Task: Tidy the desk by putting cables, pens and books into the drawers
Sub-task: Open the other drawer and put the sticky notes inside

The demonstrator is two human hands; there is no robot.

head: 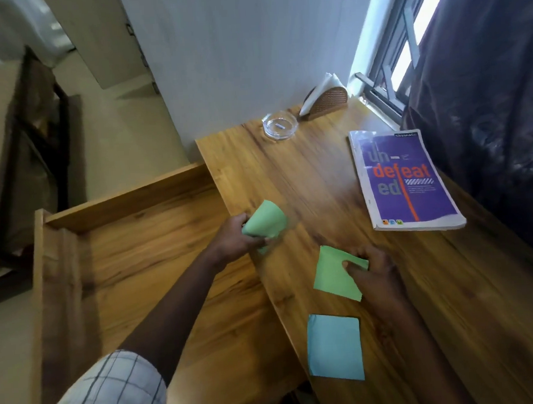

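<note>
L grip (239,236) round green note (268,219) (book (404,177) nearby)

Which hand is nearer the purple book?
Right. The right hand, pinching a green pad, is on the desk in front of the purple book; the left hand, gripping green paper, is farther off at the desk's left edge.

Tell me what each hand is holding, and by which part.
The left hand grips the curled green paper around its lower end. The right hand pinches the flat green paper at its upper right corner, thumb on top.
</note>
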